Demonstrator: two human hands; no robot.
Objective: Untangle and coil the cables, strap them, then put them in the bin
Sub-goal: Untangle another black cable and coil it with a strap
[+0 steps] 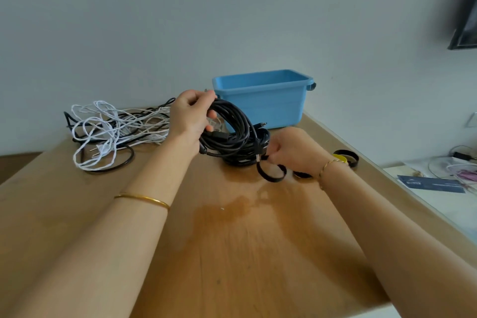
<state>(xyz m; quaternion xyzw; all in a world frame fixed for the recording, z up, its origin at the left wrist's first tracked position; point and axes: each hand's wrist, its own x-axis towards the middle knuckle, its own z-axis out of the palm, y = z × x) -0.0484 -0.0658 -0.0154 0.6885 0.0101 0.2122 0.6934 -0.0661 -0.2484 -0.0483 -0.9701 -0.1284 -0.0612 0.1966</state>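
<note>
Left hand [192,113] grips the coiled black cable [233,137] before the blue bin [260,100]; right hand [289,150] pinches a black strap [271,173]. White tangle [113,129] waits on the counter [232,240].

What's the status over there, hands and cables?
Left hand grips black coil. Right hand pinches black strap. White tangle lies beside. Nothing blocks blue bin.

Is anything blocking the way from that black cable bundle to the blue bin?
Nothing visible does. The black coil, held by the left hand, sits just in front of the blue bin, whose top is open.
</note>
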